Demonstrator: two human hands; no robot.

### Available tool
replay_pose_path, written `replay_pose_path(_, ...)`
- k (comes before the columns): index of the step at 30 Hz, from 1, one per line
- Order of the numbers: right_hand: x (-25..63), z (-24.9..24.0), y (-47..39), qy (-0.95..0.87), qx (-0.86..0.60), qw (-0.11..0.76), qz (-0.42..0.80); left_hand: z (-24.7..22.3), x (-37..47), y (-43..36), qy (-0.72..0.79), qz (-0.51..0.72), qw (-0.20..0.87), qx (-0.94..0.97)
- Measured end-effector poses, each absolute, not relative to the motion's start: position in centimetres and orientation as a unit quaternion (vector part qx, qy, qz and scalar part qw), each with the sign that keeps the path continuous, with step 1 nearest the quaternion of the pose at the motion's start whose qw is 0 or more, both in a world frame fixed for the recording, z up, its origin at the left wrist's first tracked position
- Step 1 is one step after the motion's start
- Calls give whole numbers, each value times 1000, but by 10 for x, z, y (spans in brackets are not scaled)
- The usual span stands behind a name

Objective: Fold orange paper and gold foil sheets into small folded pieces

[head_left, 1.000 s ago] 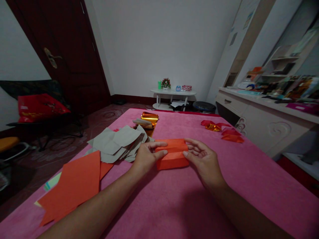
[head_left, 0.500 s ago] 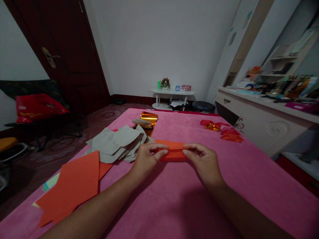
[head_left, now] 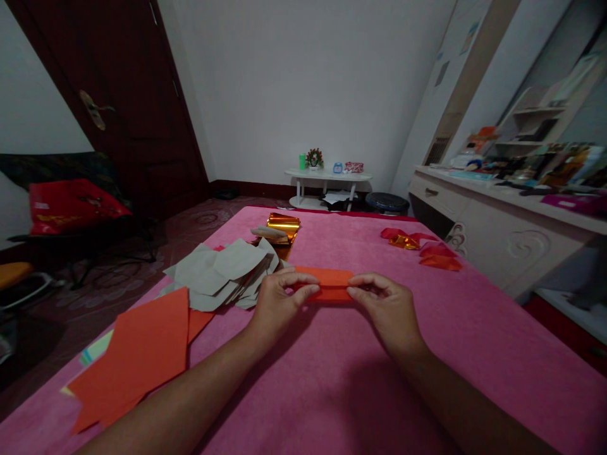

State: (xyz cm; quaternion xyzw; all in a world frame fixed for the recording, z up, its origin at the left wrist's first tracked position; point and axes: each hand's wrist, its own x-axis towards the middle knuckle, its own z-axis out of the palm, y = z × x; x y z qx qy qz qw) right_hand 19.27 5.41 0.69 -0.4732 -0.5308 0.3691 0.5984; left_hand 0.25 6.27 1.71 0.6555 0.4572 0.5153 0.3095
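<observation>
Between my two hands is a folded piece of orange paper [head_left: 332,278], held level just above the pink cloth [head_left: 303,379]. My left hand [head_left: 282,297] pinches its left end between thumb and fingers. At the right end, the thumb and fingers of my right hand [head_left: 386,306] pinch it the same way. A crease runs across the paper from hand to hand. Left of my left hand lies a loose pile of grey paper pieces [head_left: 222,268]. Nearer to me are larger orange paper sheets [head_left: 142,347], partly behind my left forearm.
Shiny gold foil [head_left: 284,224] lies beyond the grey pile. Several folded red, gold and orange paper pieces [head_left: 441,258] sit at the far right of the cloth. A small white table [head_left: 327,175] stands by the wall, and a cluttered white dresser [head_left: 512,234] is on the right.
The lower flap of the orange paper has drawn up a little, so the paper looks narrower. Both hands keep their grip in nearly the same place.
</observation>
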Motion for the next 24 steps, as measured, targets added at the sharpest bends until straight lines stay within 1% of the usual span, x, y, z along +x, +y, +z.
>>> replay_pose_path(4,194,7,55,-559,-475,595,328,15,1,63,457,514,304,660)
replay_pose_path(9,194,10,53,-624,-447,601,223,13,0,64,441,525,269,677)
replay_pose_path(12,193,12,50,-645,-454,589,176,13,0,65,419,541,271,678)
replay_pose_path(15,194,12,49,-680,-437,576,124,11,-1,66,400,565,291,660)
replay_pose_path(20,200,9,48,-764,-354,537,44,5,-1,71,425,586,315,614)
replay_pose_path(22,203,8,47,-793,-321,517,35,5,0,71,426,592,351,588)
replay_pose_path(24,205,8,47,-811,-294,505,27,5,2,71,419,595,415,546)
